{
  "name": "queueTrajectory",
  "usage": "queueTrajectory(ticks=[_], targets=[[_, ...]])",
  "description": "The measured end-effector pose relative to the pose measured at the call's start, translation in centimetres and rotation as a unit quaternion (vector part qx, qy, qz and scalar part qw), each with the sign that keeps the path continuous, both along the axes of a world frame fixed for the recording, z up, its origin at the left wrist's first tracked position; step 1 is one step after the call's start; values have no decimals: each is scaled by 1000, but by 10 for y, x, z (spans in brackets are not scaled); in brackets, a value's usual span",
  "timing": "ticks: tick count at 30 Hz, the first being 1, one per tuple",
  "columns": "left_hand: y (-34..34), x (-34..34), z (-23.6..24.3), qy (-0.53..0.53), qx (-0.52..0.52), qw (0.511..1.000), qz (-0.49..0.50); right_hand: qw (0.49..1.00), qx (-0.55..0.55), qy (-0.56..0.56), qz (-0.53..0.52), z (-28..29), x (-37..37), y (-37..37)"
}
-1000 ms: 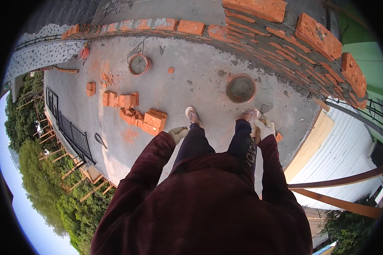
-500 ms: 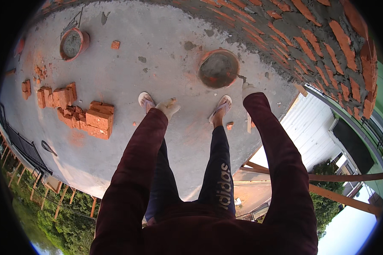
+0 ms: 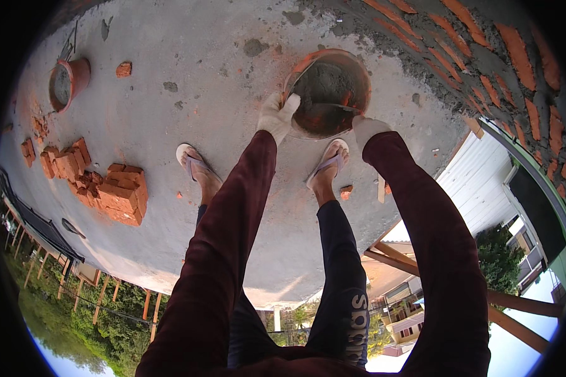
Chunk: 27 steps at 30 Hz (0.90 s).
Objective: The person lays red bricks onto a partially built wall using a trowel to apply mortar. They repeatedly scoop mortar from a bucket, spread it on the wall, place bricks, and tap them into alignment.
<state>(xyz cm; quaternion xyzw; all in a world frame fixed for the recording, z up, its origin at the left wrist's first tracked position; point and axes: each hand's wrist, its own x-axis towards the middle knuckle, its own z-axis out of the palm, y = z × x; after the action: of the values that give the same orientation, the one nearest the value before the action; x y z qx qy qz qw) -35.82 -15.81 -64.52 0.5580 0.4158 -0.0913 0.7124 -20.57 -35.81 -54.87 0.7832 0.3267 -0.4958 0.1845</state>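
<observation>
**Steadying and scooping at the mortar (image 3: 324, 80)**

Far left, an orange bucket (image 3: 80, 75) stands on the concrete floor (image 3: 220, 81), and nearer sits a rough pile of bricks (image 3: 122, 191). Now the action! The pale-gloved left hand (image 3: 275, 117) is clamped on the near-left rim of the round tub (image 3: 306, 66), thumb over the edge. That tub, mortar inside, sits on the floor just ahead of the feet. Across it runs what looks like a trowel (image 3: 341, 106), and at the near-right rim the gloved right hand (image 3: 369, 131) appears closed around its handle, though the grip is mostly hidden. Off right rises the brick wall (image 3: 516, 56). The step looks like working or gathering mortar; the next move calls for a firm left hold and a low, controlled sweep of the blade.
</observation>
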Motion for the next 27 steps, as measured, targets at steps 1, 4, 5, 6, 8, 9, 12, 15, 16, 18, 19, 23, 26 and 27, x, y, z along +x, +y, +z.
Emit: queueTrajectory(ticks=[1,4,5,6,8,9,12,15,16,18,19,23,26,27], targets=[[-4,15,17,-11,2,1000,-4,999,1,27,-26,27,7,-1],[-5,47,76,-5,54,992,-116,989,79,-52,-113,81,15,-14],[5,47,95,6,80,982,-169,985,93,-61,-134,94,22,-12],[13,46,122,18,106,968,-225,983,114,-45,-134,109,25,-17],[23,57,194,-5,113,950,-291,978,156,-22,-138,135,25,-29],[35,63,231,-8,128,940,-317,979,116,-9,-170,152,19,-24],[38,81,364,-17,184,923,-339,958,179,99,-199,216,13,-41],[22,104,464,-49,156,920,-356,913,185,270,-244,258,1,-76],[17,109,495,-52,158,914,-369,895,179,291,-288,299,6,-79],[7,114,556,-57,155,903,-397,848,163,336,-376,388,7,-94],[3,116,577,-72,147,913,-373,837,199,320,-397,416,4,-103],[-6,121,644,-130,109,937,-304,768,297,356,-441,496,-9,-120],[-17,133,678,-180,125,924,-314,730,383,355,-442,515,-19,-133],[-22,133,685,-186,120,926,-307,701,342,387,-492,551,-13,-133]])
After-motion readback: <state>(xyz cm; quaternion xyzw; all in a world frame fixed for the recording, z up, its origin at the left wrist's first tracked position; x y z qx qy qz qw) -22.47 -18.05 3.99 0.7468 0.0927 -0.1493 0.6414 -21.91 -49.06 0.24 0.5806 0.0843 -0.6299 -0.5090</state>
